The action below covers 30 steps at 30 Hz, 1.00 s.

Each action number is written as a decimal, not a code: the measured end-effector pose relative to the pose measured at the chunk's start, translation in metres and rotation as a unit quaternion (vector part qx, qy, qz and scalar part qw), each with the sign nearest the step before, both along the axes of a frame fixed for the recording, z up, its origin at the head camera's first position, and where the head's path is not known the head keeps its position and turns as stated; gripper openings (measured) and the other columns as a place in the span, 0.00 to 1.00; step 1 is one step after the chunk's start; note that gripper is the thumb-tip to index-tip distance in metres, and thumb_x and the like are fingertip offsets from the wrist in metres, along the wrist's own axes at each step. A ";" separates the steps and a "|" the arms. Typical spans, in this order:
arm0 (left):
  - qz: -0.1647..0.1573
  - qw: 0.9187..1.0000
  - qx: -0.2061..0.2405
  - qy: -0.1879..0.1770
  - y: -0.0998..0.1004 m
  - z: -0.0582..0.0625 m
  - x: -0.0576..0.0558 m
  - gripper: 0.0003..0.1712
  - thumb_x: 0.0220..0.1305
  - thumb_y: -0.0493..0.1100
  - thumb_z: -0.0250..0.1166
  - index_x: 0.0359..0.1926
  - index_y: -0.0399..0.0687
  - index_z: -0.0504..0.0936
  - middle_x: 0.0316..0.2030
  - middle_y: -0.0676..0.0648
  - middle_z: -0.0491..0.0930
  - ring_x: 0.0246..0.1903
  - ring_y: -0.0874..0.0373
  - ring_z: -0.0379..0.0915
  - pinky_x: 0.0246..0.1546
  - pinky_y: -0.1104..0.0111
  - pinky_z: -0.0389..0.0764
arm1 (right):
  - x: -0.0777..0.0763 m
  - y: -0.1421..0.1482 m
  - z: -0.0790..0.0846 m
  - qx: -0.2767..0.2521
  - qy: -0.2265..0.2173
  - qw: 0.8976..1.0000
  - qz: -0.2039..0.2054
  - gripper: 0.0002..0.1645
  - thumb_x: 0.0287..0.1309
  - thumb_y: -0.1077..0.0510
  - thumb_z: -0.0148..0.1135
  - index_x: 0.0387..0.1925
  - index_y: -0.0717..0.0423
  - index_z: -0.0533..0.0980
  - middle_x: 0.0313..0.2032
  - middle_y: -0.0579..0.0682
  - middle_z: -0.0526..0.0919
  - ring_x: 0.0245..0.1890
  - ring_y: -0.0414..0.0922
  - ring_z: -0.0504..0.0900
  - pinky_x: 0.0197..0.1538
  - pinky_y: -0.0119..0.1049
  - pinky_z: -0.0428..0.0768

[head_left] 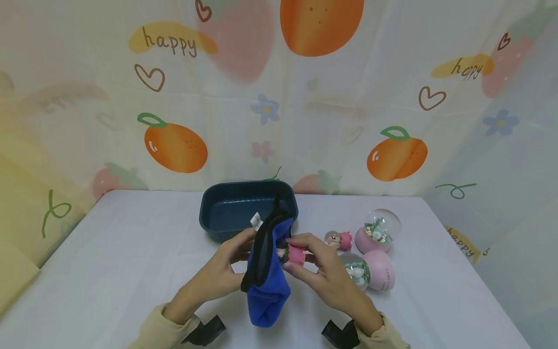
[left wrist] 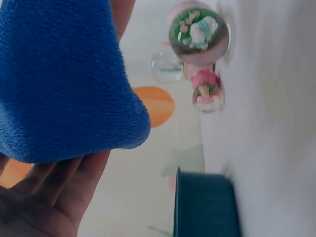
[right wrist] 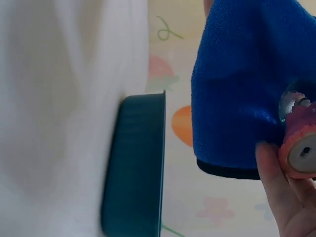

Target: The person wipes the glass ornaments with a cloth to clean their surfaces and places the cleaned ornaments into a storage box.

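Observation:
My left hand (head_left: 218, 271) grips a blue plush cloth (head_left: 268, 303) with black edging and a white tag, holding it up above the table's front middle. My right hand (head_left: 324, 274) pinches a small snow globe (head_left: 297, 254) by its scalloped pink base. The globe's glass end presses into the blue cloth and is partly hidden by it. In the right wrist view the globe's round pale underside (right wrist: 302, 152) faces the camera. Some left fingers (left wrist: 64, 182) lie behind the cloth in the left wrist view.
Behind the hands stands a dark teal basin (head_left: 209, 230). To the right, another small pink snow globe (head_left: 344, 240) lies on its side, near an upright large globe (head_left: 372, 242) and a tipped large globe (head_left: 381, 271). A printed fruit curtain (head_left: 314, 121) hangs behind the white table (head_left: 109, 271).

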<state>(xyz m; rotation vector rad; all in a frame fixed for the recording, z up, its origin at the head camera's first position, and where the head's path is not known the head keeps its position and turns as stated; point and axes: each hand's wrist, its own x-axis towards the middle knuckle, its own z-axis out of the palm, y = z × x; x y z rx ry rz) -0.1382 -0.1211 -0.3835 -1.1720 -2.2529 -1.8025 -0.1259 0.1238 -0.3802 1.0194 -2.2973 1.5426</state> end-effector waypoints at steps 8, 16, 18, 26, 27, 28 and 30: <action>0.023 0.997 0.052 0.050 0.005 -0.003 0.000 0.17 0.56 0.26 0.64 0.45 0.40 0.74 0.37 0.42 0.79 0.38 0.64 0.79 0.37 0.65 0.84 | -0.002 0.000 0.002 -0.010 -0.006 1.000 0.016 0.22 0.61 0.66 0.65 0.57 0.59 0.75 0.53 0.55 0.80 0.47 0.37 0.81 0.44 0.34 0.85; 0.056 0.992 0.082 0.077 0.006 -0.006 0.000 0.20 0.54 0.21 0.59 0.49 0.34 0.78 0.35 0.48 0.82 0.34 0.67 0.75 0.36 0.69 0.83 | -0.004 0.007 0.006 -0.017 -0.050 0.998 0.029 0.21 0.62 0.66 0.63 0.56 0.58 0.73 0.55 0.58 0.79 0.49 0.44 0.83 0.49 0.33 0.84; 0.048 0.990 0.102 0.089 0.005 -0.008 -0.001 0.21 0.54 0.19 0.57 0.48 0.34 0.79 0.36 0.52 0.82 0.33 0.67 0.74 0.35 0.70 0.81 | -0.004 0.009 0.006 -0.021 -0.055 0.998 0.030 0.20 0.62 0.67 0.64 0.55 0.59 0.73 0.55 0.59 0.79 0.49 0.45 0.84 0.49 0.33 0.84; 0.003 0.990 0.119 0.073 0.001 -0.011 -0.006 0.27 0.59 0.23 0.62 0.56 0.49 0.80 0.43 0.62 0.82 0.38 0.68 0.75 0.39 0.71 0.81 | -0.002 0.013 0.007 -0.034 -0.047 0.997 0.057 0.21 0.62 0.69 0.63 0.56 0.58 0.73 0.56 0.59 0.78 0.52 0.39 0.81 0.49 0.33 0.84; -0.008 0.991 0.114 0.065 0.000 -0.011 -0.006 0.26 0.59 0.24 0.62 0.56 0.49 0.80 0.44 0.62 0.81 0.39 0.68 0.75 0.40 0.71 0.80 | -0.002 0.014 0.007 -0.035 -0.040 0.996 0.066 0.20 0.62 0.69 0.62 0.55 0.59 0.73 0.55 0.59 0.78 0.52 0.39 0.80 0.49 0.34 0.84; -0.019 0.992 0.108 0.059 0.000 -0.011 -0.007 0.26 0.59 0.24 0.62 0.56 0.48 0.80 0.44 0.60 0.81 0.39 0.67 0.75 0.40 0.70 0.81 | -0.002 0.015 0.007 -0.035 -0.031 0.996 0.076 0.20 0.61 0.70 0.62 0.55 0.60 0.73 0.54 0.60 0.79 0.51 0.39 0.80 0.49 0.34 0.84; -0.030 0.993 0.095 0.057 -0.002 -0.011 -0.008 0.23 0.60 0.24 0.61 0.55 0.44 0.80 0.42 0.57 0.81 0.39 0.66 0.75 0.41 0.70 0.80 | -0.002 0.016 0.008 -0.036 -0.020 0.995 0.094 0.21 0.60 0.72 0.62 0.54 0.60 0.74 0.53 0.60 0.79 0.50 0.39 0.80 0.48 0.34 0.84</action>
